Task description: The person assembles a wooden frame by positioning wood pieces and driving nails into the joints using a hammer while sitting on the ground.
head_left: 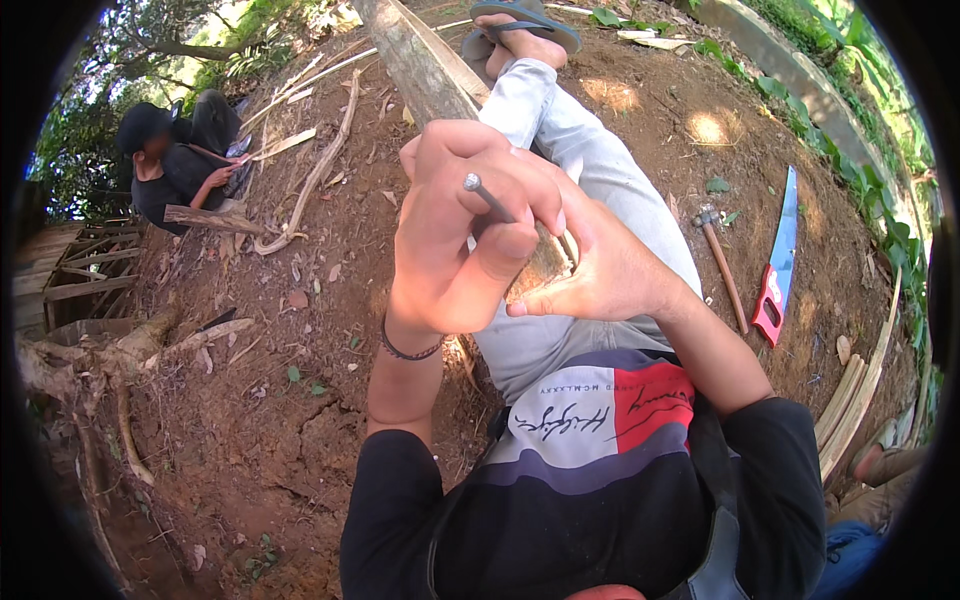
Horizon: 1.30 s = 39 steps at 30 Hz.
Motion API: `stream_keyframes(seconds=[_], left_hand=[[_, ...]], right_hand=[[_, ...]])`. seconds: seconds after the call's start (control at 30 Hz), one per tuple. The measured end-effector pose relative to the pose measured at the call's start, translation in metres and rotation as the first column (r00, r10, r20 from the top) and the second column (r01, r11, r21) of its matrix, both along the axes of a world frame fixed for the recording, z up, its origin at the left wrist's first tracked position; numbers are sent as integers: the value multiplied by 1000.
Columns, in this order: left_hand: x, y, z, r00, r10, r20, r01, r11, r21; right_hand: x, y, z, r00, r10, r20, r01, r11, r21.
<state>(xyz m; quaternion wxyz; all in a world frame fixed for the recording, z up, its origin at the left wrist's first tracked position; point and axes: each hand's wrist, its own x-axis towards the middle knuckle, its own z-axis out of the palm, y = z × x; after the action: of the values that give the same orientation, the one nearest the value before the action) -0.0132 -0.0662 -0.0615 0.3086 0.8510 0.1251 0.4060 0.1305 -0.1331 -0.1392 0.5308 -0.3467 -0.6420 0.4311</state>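
Observation:
My left hand (455, 235) is raised in front of my lap, its thumb and bent fingers pinching a nail (488, 197). The nail's round grey head points up and to the left, and its lower end is hidden in the fingers. Close against it is my right hand (610, 265), with fingers curled and thumb reaching toward the left hand. A pale brown piece, apparently wood (545, 265), shows between the two hands. What the right fingers grip is mostly hidden. Beyond the hands, a thick wooden beam (430, 75) lies beside my outstretched legs.
To the right on the brown soil lie a hammer (722, 265) and a handsaw (779, 260) with a red handle. Split wooden strips (850, 400) lie farther right. At the far left a person (180, 160) sits near a curved branch (320, 170). Roots (110, 360) spread at the left.

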Motion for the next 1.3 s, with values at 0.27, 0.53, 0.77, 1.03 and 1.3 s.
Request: stream_keyframes(seconds=[0.27,0.53,0.77,1.03,1.3], left_hand=[[-3,0,2,999,-2,-34,3,999,37],[-10,0,2,998,-62,-19,59,993,-103],[-11,4,1,994,-105,-39,102,991,-87],[-12,8,4,989,-145,-33,141,986,-84],[-11,5,9,989,-128,-70,122,988,-91]], right_hand=[[1,-3,6,1000,-2,20,3,999,-37],[1,-4,5,1000,7,-16,-9,996,-89],[0,-3,3,998,-3,-68,-4,994,-107],[2,-5,7,998,9,-57,-17,988,-155],[-3,-5,3,996,10,-93,-23,989,-144]])
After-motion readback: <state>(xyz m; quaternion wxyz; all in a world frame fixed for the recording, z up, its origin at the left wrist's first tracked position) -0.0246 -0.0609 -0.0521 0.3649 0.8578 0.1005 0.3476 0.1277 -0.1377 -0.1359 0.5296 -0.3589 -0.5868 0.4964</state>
